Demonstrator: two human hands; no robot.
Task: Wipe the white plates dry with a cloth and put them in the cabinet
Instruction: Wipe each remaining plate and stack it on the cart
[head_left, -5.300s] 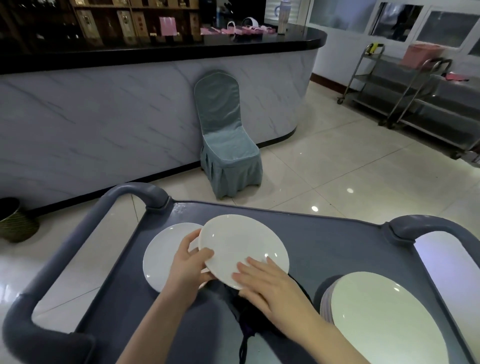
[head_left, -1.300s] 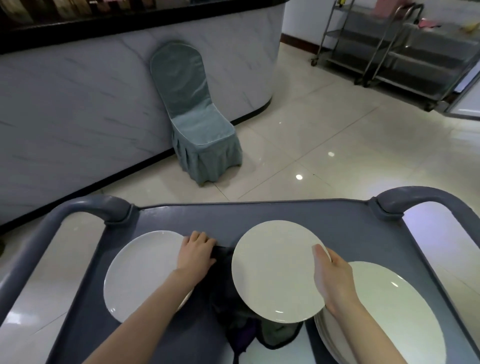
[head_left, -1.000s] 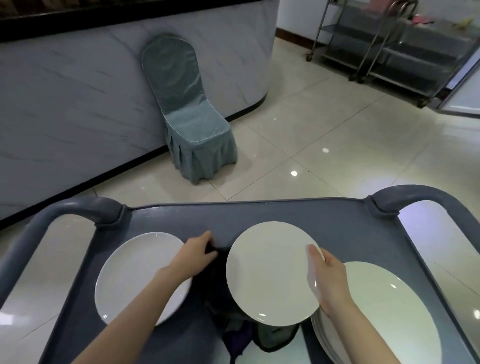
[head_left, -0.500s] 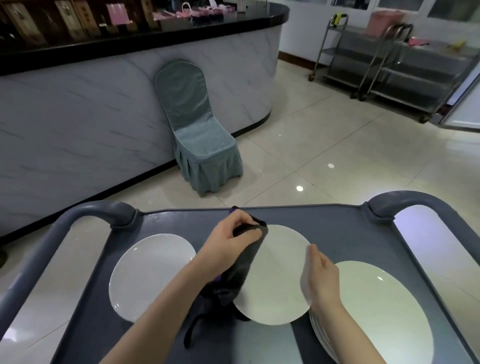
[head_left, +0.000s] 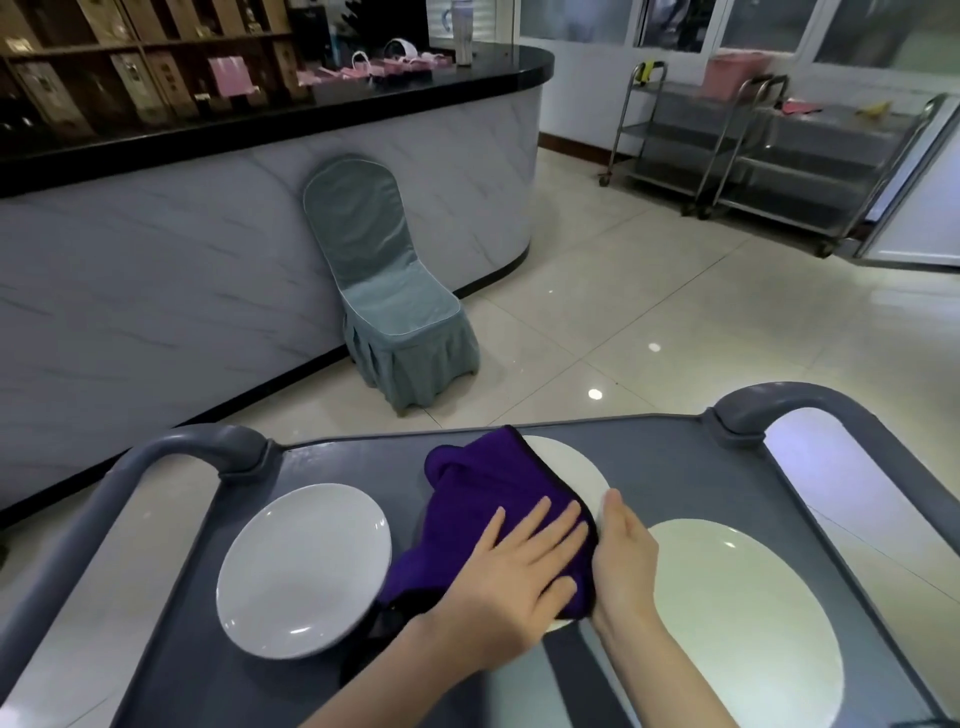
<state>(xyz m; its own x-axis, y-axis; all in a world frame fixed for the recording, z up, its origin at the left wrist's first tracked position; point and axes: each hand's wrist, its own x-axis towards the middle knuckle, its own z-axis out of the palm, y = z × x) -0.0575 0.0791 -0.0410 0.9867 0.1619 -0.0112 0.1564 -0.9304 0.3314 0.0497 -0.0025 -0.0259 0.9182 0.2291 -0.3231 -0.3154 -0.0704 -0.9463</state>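
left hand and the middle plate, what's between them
The purple cloth, in the head view: the left hand presses flat on it, and it covers most of the middle plate.

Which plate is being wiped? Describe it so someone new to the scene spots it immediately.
On the grey cart, white plates sit in a row. Take the middle plate, between the left plate and the right plate. It alone lies mostly under a purple cloth, pressed by the left hand.

The left hand (head_left: 517, 574) and right hand (head_left: 623, 564) are bare; both forearms are uncovered to the frame's lower edge.
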